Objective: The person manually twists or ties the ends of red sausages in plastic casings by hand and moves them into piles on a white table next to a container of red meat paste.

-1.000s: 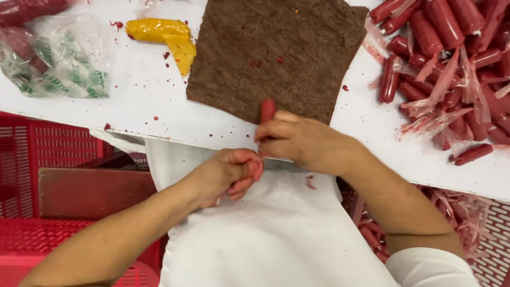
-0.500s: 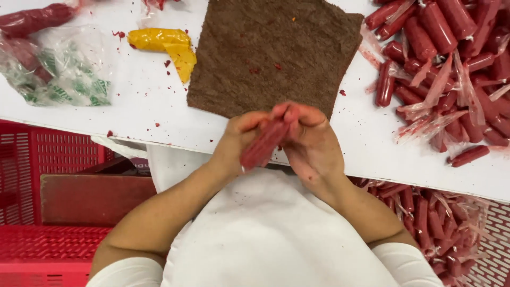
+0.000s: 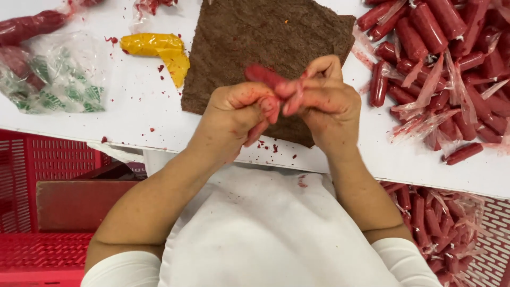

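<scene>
we have both hands raised together over the near edge of the white table, pressed close to one another. our left hand is curled, its fingers folded in and stained red, gripping the lower end of a red sausage. our right hand pinches the same sausage from the other side, thumb and fingertips closed on it, with a pale strip of casing between them. the sausage pokes out up and to the left from between the two hands, tilted rather than flat.

right under the hands lies a brown rough mat, spread flat on the table, its near corner hidden by our fingers. red crumbs are scattered on the table near its front edge. to the right of the mat sits a heap of red sausages, many with clear loose wrappers among them. to the left of the mat lies a yellow cloth, and farther left a clear plastic bag with green print, with a dark red sausage above it.

below the table edge we see our white apron. a red plastic crate stands at the left, and at the lower right another crate holds more red sausages.
</scene>
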